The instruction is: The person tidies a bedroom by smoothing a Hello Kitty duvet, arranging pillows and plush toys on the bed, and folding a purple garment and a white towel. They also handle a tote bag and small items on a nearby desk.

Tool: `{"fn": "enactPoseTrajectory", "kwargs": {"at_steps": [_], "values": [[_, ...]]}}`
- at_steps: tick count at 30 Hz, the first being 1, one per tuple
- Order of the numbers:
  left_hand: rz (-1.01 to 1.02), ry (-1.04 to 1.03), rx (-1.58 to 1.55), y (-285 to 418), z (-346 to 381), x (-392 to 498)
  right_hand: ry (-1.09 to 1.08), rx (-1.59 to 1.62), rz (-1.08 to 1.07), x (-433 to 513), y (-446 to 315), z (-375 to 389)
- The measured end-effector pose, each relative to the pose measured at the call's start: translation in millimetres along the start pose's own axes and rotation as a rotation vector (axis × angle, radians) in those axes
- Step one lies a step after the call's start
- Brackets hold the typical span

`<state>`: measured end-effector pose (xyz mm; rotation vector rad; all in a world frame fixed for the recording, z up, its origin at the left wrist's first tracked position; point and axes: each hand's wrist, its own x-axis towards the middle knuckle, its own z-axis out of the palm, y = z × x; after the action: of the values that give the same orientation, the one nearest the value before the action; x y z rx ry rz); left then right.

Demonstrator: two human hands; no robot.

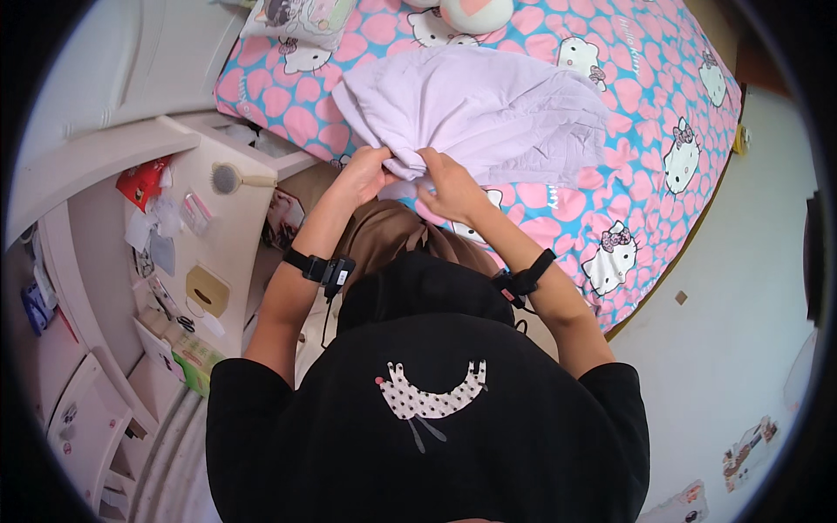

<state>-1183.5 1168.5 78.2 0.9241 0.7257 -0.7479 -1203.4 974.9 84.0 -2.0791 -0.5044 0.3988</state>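
Observation:
A pale lilac cloth garment (484, 111) lies spread and wrinkled on a bed with a pink and blue heart-patterned cover (628, 157). Its near edge is bunched into folds between my two hands. My left hand (369, 175) grips the left side of the bunched edge, with the fingertips partly hidden in the fabric. My right hand (448, 185) pinches the same edge just to the right, thumb and fingers bent around the folds. Both hands are close together at the front edge of the bed, above my lap.
Left of the bed stands a white desk (235, 160) with a hairbrush (229, 178), a tissue box (207, 292), scissors (186, 323) and small packets. A pillow (301, 19) and a white plush toy (476, 13) lie at the bed's far side. Pale floor (732, 248) stretches along the right.

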Motion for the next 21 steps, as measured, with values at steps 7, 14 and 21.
{"fn": "enactPoseTrajectory", "kwargs": {"at_steps": [7,14,21], "values": [[0.368,-0.029,0.394,31,59,-30,0.302,0.090,0.031,8,-14,-59],[1.405,0.128,1.169,28,94,-5,0.670,-0.015,-0.219,-16,-83,-218],[1.631,0.062,1.310,-34,115,15,1.105,-0.135,-0.415,-66,-150,-332]]}}
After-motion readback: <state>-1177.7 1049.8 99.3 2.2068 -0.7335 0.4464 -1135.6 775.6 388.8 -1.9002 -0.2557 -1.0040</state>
